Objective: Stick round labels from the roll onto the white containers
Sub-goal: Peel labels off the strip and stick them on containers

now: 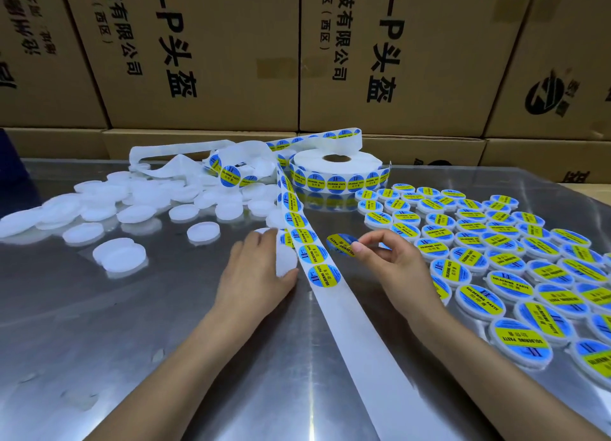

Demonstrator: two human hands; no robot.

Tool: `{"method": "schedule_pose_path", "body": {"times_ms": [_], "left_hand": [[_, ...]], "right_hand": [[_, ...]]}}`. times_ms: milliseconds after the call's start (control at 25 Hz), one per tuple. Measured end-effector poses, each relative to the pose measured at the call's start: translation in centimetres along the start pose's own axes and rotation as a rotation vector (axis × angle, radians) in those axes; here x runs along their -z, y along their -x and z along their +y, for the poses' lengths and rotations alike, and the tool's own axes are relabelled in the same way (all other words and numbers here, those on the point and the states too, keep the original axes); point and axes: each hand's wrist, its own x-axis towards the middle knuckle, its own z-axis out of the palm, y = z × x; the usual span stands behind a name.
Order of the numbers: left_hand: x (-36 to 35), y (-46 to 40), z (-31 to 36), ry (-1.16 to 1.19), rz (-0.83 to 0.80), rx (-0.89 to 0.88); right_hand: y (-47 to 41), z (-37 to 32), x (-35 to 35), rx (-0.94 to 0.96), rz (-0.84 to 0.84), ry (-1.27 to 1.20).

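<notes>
My right hand pinches a peeled round blue-and-yellow label just right of the backing strip. The strip runs from the label roll at the back toward the table's front edge, with several labels still on it. My left hand lies on the table left of the strip, its fingers and thumb around a plain white container. Several unlabelled white containers lie scattered at the left. Several labelled containers stand in rows at the right.
Everything lies on a shiny metal table. Empty backing paper is heaped behind the white containers. Stacked cardboard boxes with printed characters form a wall along the table's far edge.
</notes>
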Motion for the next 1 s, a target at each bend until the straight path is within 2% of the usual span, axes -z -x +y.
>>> {"method": "schedule_pose_path", "body": {"times_ms": [80, 160, 240, 360, 600, 1000], "left_hand": [[-0.1, 0.1, 0.6, 0.252, 0.083, -0.062], [-0.2, 0.1, 1.3, 0.398, 0.109, -0.098], [-0.6, 0.4, 1.8, 0.405, 0.120, -0.196], [-0.7, 0.9, 2.5, 0.396, 0.128, -0.327], [0.0, 1.5, 3.6, 0.479, 0.143, -0.374], [-0.2, 1.5, 3.5, 0.548, 0.156, -0.337]], "right_hand": [[0.0, 0.0, 0.0, -0.087, -0.027, -0.099], [0.1, -0.1, 0.1, -0.229, -0.093, -0.220], [0.1, -0.1, 0.1, -0.343, -0.192, -0.324], [0.1, 0.0, 0.0, -0.420, -0.281, -0.412], [0.1, -0.1, -0.1, -0.473, -0.267, -0.483], [0.3, -0.1, -0.3, -0.402, -0.166, -0.455]]}}
